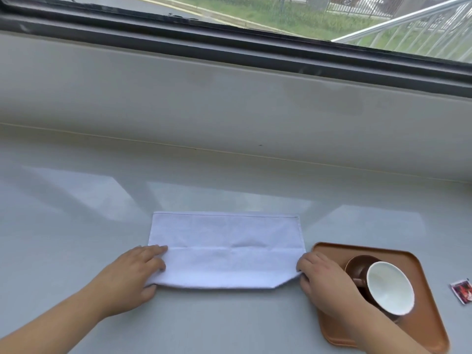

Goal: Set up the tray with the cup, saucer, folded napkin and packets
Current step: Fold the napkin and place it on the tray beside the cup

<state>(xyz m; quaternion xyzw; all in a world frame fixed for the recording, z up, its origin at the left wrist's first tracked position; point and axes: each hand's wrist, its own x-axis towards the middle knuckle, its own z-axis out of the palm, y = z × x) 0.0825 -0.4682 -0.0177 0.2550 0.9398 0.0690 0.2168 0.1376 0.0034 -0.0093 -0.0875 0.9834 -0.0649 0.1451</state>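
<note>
Two napkin (227,249) ends I see pinched, left hand (135,274) and right hand (327,282), fingers together; cup (390,287) on saucer (360,265) on tray (337,249); packet (462,288) apart

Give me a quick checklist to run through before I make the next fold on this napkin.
1. Both ends held: left hand and right hand each hold an end of the white napkin: ok.
2. Near edge straight: it slants up at the right corner: not ok.
3. Far hem flat on the table: ok.
4. Brown cup on its saucer, both on the tray: ok.
5. Packets on the tray: the one packet in view lies on the table, right of the tray: not ok.
6. Room on the tray for the napkin: the right forearm covers part of it: cannot tell.
</note>
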